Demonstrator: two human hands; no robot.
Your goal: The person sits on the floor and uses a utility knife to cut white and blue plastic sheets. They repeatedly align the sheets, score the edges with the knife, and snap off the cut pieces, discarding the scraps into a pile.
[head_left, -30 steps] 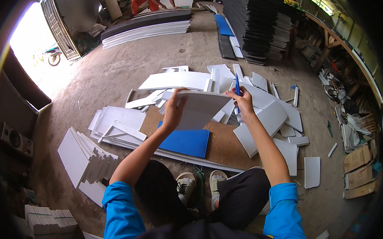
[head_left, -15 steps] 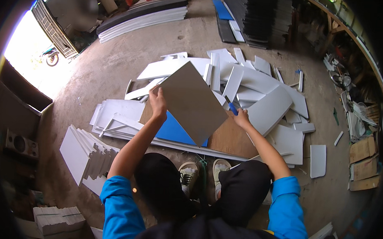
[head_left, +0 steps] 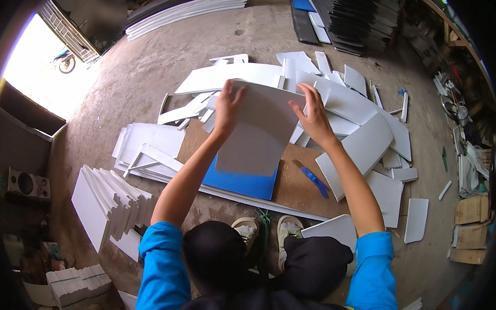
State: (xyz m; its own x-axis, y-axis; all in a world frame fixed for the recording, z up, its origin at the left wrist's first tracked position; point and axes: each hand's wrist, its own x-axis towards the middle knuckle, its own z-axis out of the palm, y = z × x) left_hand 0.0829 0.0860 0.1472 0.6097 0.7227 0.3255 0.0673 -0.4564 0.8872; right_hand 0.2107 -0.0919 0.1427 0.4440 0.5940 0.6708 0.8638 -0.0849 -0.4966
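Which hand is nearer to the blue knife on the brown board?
Right. The right hand is beyond the blue knife, at the right side of the white sheet; the left hand is farther away, leftward, at the sheet's left edge.

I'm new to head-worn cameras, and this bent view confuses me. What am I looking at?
There's no machine: these are a person's bare hands, seen by a wide fisheye camera on their head, looking down, so straight edges curve. The left hand holds a pale panel; the right hand is open by its other edge, contact unclear. Below, a blue sheet and a blue cutter lie on a brown board, with white pieces around.
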